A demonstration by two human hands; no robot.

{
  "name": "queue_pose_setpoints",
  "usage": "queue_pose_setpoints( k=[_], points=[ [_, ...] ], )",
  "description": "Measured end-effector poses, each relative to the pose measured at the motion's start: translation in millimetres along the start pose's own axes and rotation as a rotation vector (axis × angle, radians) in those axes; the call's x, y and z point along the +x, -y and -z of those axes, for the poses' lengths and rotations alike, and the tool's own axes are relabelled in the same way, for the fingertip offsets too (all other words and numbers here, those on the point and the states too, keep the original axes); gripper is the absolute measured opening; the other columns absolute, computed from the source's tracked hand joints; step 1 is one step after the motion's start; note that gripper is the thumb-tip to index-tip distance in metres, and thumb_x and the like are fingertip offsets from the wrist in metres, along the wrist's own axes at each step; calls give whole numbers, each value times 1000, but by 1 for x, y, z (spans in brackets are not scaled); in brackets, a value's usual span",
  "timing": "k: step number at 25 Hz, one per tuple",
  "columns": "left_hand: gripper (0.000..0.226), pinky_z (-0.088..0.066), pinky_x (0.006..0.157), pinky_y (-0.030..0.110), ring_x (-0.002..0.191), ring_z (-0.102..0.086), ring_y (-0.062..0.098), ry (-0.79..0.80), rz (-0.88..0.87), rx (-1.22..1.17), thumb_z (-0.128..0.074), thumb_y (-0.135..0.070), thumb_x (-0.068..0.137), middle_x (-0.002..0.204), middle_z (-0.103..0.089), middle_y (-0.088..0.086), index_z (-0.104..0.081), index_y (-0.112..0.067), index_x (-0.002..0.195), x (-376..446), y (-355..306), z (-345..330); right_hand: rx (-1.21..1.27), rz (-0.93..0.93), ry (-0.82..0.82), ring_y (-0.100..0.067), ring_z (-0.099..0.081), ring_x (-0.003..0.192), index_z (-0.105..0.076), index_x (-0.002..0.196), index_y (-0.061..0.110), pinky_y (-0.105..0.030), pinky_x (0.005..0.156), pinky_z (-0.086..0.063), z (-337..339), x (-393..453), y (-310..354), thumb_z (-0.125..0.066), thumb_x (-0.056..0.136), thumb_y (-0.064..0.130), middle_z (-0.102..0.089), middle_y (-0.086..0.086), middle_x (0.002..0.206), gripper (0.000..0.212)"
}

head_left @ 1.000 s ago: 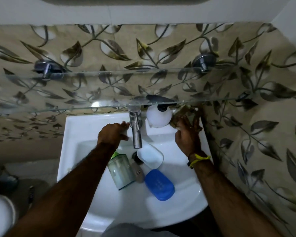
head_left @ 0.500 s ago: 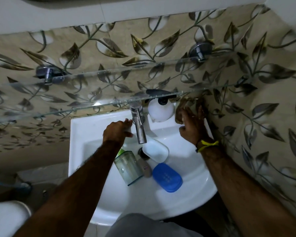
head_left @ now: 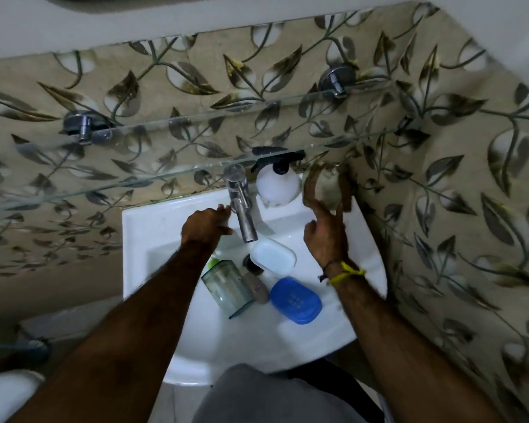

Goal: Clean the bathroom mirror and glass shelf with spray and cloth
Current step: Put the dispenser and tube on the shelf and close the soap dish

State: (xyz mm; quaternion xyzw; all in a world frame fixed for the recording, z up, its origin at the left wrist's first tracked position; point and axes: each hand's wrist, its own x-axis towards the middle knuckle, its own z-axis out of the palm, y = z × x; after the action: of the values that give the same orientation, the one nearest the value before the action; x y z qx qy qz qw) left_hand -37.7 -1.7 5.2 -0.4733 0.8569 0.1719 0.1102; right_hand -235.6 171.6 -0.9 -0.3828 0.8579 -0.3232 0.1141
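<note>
Right hand [head_left: 326,239] now lower, fingers spread (left hand [head_left: 206,222] beside tap [head_left: 242,206])

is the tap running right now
Off, as far as shows: no stream falls from the tap spout, and the sink beneath looks dry.

The sink [head_left: 153,239] is white. In its basin lie a blue soap-box lid [head_left: 296,300], a white tray [head_left: 274,260] and a pale green clear tumbler [head_left: 226,283]. Behind the sink, the wall tiles [head_left: 471,193] are beige with grey-brown leaves. On its back rim stands a white spray bottle [head_left: 277,186] with a black head.
</note>
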Motion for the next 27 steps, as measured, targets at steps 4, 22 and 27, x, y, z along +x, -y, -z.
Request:
queue_pose_setpoints(
  k=[4,22,27],
  points=[
    [76,-31,112,35,141,-38,31,90,-68,-27,-65,-28,92,155,-40,9,-25,-27,156,-2,13,0,75,-155,21,-38,-57,121,-66,125,14,-44,101,-49,-17,-53,-3,-57,89,7,-70,-16,119,37],
    [83,-45,98,39,120,-57,37,-122,579,-902,-72,-47,84,131,-58,18,-30,-6,143,-116,16,-78,81,-171,306,-30,-68,101,-69,119,11,-38,95,-52,-64,-94,7,-66,86,12,-74,-10,105,33],
    [105,-52,96,44,119,-55,33,96,652,-937,-82,-67,60,135,-51,15,-26,-12,130,-92,2,-88,-141,-65,510,-34,-60,113,-65,119,9,-40,97,-48,-89,-88,27,-65,87,15,-69,-13,116,33]
  ],
)
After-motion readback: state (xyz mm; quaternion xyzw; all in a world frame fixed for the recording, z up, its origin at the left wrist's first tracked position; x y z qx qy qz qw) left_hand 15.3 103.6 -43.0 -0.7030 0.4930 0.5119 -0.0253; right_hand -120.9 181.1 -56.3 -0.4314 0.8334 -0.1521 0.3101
